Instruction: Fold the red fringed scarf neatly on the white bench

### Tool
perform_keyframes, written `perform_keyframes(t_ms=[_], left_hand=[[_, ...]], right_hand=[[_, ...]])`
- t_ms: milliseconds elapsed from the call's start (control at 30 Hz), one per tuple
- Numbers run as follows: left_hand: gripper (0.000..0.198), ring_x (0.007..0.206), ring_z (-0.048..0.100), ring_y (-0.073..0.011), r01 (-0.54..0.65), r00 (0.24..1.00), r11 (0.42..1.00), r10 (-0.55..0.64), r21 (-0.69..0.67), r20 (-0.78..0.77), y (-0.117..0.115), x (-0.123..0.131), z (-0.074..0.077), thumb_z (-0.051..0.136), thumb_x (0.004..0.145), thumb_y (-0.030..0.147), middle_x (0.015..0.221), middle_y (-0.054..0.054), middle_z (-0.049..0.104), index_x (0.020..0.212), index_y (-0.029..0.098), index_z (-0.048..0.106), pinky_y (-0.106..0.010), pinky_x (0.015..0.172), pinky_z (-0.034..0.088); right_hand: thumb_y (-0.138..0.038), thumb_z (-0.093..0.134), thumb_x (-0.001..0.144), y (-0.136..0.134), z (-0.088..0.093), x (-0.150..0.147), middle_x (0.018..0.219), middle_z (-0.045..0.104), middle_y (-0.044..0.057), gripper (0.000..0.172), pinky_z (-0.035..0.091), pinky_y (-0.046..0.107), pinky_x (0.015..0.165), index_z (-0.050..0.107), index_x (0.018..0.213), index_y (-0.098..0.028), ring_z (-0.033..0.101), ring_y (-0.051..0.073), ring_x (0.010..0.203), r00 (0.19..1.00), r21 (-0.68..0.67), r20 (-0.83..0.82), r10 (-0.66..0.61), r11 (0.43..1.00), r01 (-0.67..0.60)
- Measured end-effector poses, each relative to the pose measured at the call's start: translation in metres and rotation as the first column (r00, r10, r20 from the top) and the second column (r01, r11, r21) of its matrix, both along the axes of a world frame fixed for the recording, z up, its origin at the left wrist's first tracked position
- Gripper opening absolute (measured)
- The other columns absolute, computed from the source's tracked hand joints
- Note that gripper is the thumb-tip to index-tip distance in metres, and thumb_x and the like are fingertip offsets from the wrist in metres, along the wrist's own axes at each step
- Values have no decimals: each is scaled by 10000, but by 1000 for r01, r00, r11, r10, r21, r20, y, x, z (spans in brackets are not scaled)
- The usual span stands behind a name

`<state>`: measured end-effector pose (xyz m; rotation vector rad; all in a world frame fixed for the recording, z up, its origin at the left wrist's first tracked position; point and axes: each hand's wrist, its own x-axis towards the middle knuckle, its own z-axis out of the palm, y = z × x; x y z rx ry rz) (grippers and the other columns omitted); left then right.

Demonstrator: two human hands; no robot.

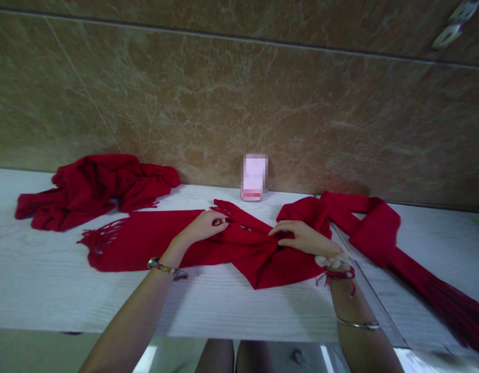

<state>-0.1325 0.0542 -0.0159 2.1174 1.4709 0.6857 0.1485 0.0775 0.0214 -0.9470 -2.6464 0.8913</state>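
Note:
A red scarf (pixel 157 241) with a fringed left end lies partly spread in front of me, its right half folded and rumpled. My left hand (pixel 202 226) is closed at the scarf's upper edge near the middle, thumb and fingers curled together in a pinch. On the bunched right part rests my right hand (pixel 301 238), its fingers apart and touching the cloth. Between the hands a narrow fringed strip of red cloth slants across, with a small pale patch beside it, too small to make out.
Another red scarf (pixel 95 186) is heaped at the back left. A looped red scarf (pixel 375 233) trails its fringe over the right front. A blurred pink-white box-like object (pixel 255 177) stands against the brown marbled wall (pixel 223 103). The white wood-grain tabletop (pixel 223 305) has a seam at right.

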Motion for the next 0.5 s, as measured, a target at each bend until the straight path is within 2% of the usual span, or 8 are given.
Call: perform_keyframes(t_ms=[100,233,367,433,500], left_hand=[[176,505,363,-97,-35,999,999,36,-33,30,1,-2,-1,443,675,283,493,52,392,536,175,450,-216,503,259],[218,555,386,-107,-159,974,987,160,-24,162,4,-7,0,418,658,345,525,47,404,512,182,415,-225,541,287],[240,537,349,-103,-322,889,945,324,-61,324,5,-10,6,432,612,378,497,56,340,481,196,345,-223,520,273],[226,518,327,-98,-398,824,913,401,-95,400,4,-12,9,430,595,372,487,60,318,481,199,340,-219,495,254],[222,502,314,-92,-414,785,899,433,-143,443,1,-14,11,435,582,373,479,64,311,478,199,345,-215,476,237]], right_hand=[[-118,564,719,-3,-2,-9,859,662,38,149,436,293,791,655,823,-176,584,160,826,998,88,-45,-46,995,50],[-161,579,736,-4,0,-11,773,651,25,54,445,276,715,630,744,-177,577,147,735,975,162,-198,-104,977,137],[-266,556,782,-6,2,-9,714,621,20,124,439,277,674,589,697,-183,555,145,691,922,186,-366,-129,960,208],[-326,546,797,-9,4,-10,697,603,20,187,434,276,666,576,680,-183,545,144,683,896,177,-431,-104,964,197],[-373,558,790,-12,5,-12,696,590,19,228,433,269,666,582,672,-178,539,137,681,905,137,-425,-18,987,84]])
